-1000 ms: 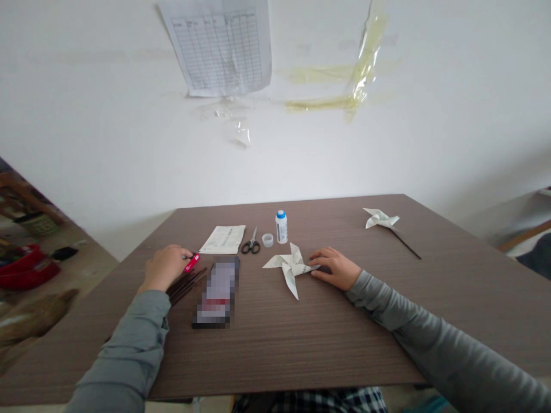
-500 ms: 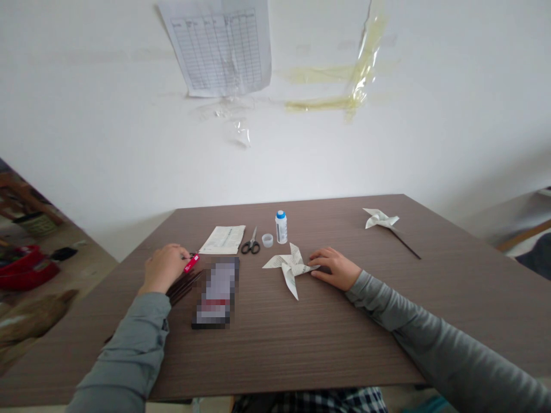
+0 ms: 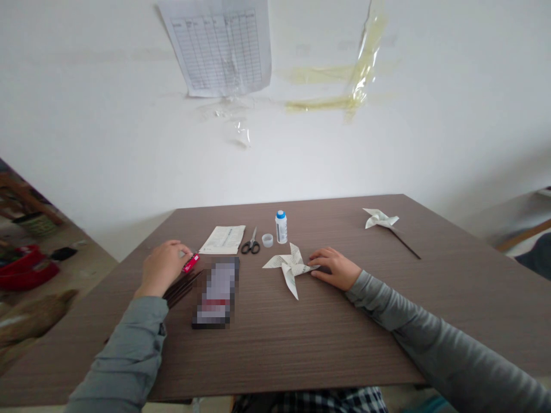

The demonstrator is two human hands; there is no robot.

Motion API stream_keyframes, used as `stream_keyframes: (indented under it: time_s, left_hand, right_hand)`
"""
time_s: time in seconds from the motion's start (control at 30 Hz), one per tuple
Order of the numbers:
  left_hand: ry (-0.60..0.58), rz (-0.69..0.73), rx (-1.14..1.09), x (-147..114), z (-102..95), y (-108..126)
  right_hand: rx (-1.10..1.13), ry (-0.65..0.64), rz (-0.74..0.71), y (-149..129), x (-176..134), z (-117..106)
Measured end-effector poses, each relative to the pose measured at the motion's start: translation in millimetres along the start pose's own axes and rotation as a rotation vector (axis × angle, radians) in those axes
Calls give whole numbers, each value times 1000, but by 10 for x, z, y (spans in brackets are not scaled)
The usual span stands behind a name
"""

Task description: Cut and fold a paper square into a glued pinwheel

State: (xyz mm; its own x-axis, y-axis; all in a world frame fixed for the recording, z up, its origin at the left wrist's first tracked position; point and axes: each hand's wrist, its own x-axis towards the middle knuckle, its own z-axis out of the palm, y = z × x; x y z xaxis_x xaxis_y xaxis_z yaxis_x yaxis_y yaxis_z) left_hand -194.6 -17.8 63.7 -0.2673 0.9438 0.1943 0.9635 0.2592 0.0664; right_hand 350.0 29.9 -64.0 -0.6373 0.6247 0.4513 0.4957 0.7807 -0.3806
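Note:
A paper pinwheel (image 3: 293, 267) with folded printed blades lies flat on the table. My right hand (image 3: 336, 267) rests at its right side, thumb and fingers closed around the tip of one blade. On the left, my left hand (image 3: 162, 265) is bent over a small red box (image 3: 190, 263). Its fingertips are pinched together at the box's edge, and what is between them is too small to make out. Under that hand and beside it lie several thin dark sticks (image 3: 183, 288). A phone-like object (image 3: 217, 291), blurred out, lies to their right.
Toward the back stand a white glue bottle with a blue cap (image 3: 281, 228) and a clear round lid (image 3: 267, 240). Black-handled scissors (image 3: 250, 246) lie beside folded printed paper (image 3: 222, 240). A second pinwheel on a stick (image 3: 381, 218) lies at the far right. The wall borders the table's back.
My left hand has shifted slightly to the left and back, its fingertips drawing off the top of the red box. My right hand and the pinwheel have stayed put.

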Motion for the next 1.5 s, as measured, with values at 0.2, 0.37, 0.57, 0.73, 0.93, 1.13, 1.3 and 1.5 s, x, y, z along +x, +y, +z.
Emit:
stream_keyframes:
  time_s: [0.2, 0.37, 0.57, 0.73, 0.93, 1.13, 1.3, 1.5]
  left_hand:
    - [49, 61, -101, -52, -34, 283]
    - [57, 194, -196, -179, -36, 668]
    - [57, 413, -445, -366, 82, 1193]
    - [16, 562, -601, -493, 279, 1652]
    - [-35, 581, -689, -613, 520, 2029]
    - [-47, 561, -741, -696, 715, 2114]
    - [-50, 555, -758, -740, 764, 2127]
    - [-64, 545, -763, -746, 768, 2166]
  right_hand:
    - [0, 20, -3, -18, 12, -6]
    - [15, 35, 17, -37, 13, -9]
    - [7, 49, 8, -72, 30, -25]
    - [17, 81, 11, -133, 50, -54]
    - [14, 93, -7, -173, 49, -24]
    - [55, 225, 15, -283, 73, 108]
    - [54, 287, 25, -374, 134, 222]
    - [12, 317, 28, -414, 225, 296]
